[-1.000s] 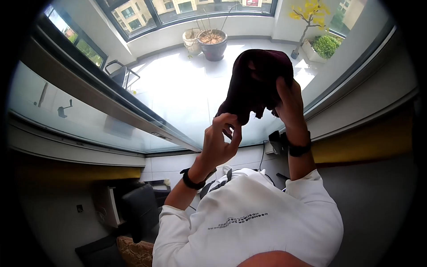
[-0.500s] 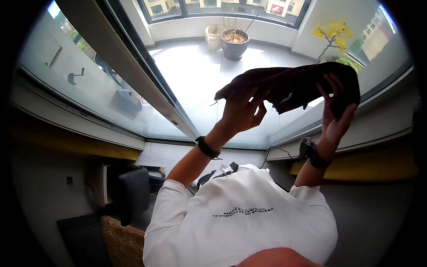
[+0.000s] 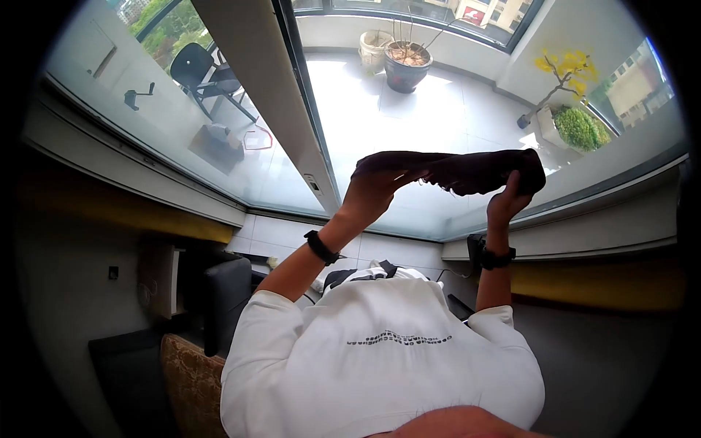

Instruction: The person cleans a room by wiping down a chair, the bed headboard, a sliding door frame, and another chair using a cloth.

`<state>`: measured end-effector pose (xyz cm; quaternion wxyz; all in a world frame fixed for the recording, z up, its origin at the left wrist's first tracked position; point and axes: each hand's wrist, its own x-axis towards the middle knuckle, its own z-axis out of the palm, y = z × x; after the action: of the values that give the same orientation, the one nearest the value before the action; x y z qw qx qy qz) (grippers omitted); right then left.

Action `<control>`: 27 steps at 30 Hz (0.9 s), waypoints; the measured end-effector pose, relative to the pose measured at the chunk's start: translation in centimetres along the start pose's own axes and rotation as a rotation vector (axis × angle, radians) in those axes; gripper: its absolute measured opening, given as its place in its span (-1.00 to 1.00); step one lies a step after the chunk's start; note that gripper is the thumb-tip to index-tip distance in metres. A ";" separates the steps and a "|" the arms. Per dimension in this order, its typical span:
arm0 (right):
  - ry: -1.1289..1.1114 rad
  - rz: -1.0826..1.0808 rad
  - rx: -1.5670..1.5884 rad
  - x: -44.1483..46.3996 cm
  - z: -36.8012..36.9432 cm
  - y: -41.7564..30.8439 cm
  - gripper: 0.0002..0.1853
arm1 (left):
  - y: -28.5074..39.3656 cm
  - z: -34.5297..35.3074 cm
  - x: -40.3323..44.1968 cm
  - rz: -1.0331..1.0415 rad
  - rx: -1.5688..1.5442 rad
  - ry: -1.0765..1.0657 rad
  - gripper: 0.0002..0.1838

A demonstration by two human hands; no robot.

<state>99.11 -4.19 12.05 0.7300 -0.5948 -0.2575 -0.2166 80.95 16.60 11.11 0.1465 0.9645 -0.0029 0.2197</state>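
A dark maroon cloth (image 3: 460, 169) is held up at chest height or above, stretched sideways between both hands, with a frayed lower edge. My left hand (image 3: 369, 198) grips its left end; the fingers are mostly hidden behind the fabric. At the other end, my right hand (image 3: 509, 203) has its thumb pressed on the near side of the cloth, the other fingers hidden. Dark bands circle both wrists.
Ahead stands a sliding door frame (image 3: 270, 95) with glass (image 3: 139, 146) at left. Beyond it are a potted plant (image 3: 407, 67), a pale bucket (image 3: 374, 51), a yellow-flowered tree (image 3: 566, 73) and a black chair (image 3: 204, 73). A dark seat (image 3: 228, 299) stands at lower left.
Both hands have lowered the right end of the cloth, so it now hangs nearly level and looks narrower. The right hand moved left and down. The view has shifted slightly.
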 end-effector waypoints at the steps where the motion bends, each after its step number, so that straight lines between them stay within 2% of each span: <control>1: -0.008 -0.152 -0.067 0.2 1.2 -0.3 -0.72 | -0.5 -1.1 -0.7 -0.041 0.153 -0.051 -0.18; 3: -0.069 -0.385 -0.135 2.1 3.2 -2.3 -0.74 | -1.4 -4.4 -1.1 -0.016 0.281 0.081 -0.27; 5: 0.007 -0.258 -0.077 4.6 5.0 -5.7 -0.80 | -1.9 -9.3 -0.3 -0.016 0.394 0.201 -0.31; 6: 0.010 -0.266 -0.113 5.8 6.1 -8.2 -0.81 | -1.8 -11.6 0.1 -0.021 0.447 0.280 -0.32; 8: 0.002 -0.231 0.085 7.0 9.8 -12.1 -0.86 | -1.8 -13.8 0.1 -0.072 0.374 0.250 -0.37; 10: -0.043 -0.197 0.039 6.3 11.8 -12.5 -0.85 | -0.4 -13.5 -0.8 -0.080 0.140 0.205 -0.33; 12: -0.224 -0.163 -0.031 3.6 13.4 -12.2 -0.86 | -1.9 -10.8 -3.1 -0.138 -0.049 0.072 -0.26; 13: -0.372 -0.267 -0.118 2.3 13.9 -11.2 -0.87 | -3.0 -9.4 -4.1 -0.138 -0.048 0.074 -0.26; 14: -0.518 -0.368 -0.208 0.6 14.3 -10.1 -0.87 | -4.2 -7.9 -5.3 -0.185 -0.188 0.008 -0.22; 15: -0.641 -0.372 -0.245 -1.2 14.9 -8.9 -0.87 | -5.3 -6.1 -6.6 -0.232 -0.330 -0.059 -0.17; 16: -0.766 -0.377 -0.283 -3.3 15.6 -7.6 -0.87 | -5.7 -3.6 -8.3 -0.174 -0.372 0.033 -0.17; 18: -0.861 -0.260 -0.211 -8.1 16.2 -3.7 -0.88 | -5.2 -3.4 -10.0 -0.766 -1.326 -0.212 -0.21; 20: -0.930 -0.179 -0.212 -11.4 17.0 -1.9 -0.89 | -7.5 -0.3 -11.7 -0.745 -1.343 -0.215 -0.24; 22: -1.103 -0.225 -0.284 -12.2 17.0 -1.5 -0.87 | -9.2 0.3 -12.1 -0.707 -1.343 -0.214 -0.27; 24: -1.047 -0.299 -0.217 -10.8 18.3 -4.7 -0.83 | -9.8 -0.4 -12.4 -0.653 -1.149 -0.026 -0.33; 27: -0.860 -0.339 -0.048 -7.9 20.0 -9.5 -0.71 | -9.8 -7.0 -11.0 -0.472 -0.732 0.378 -0.41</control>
<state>84.76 13.60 17.45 0.4974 -0.5968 -0.6254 -0.0725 68.75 27.29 9.73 0.5205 0.7669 0.1659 0.3368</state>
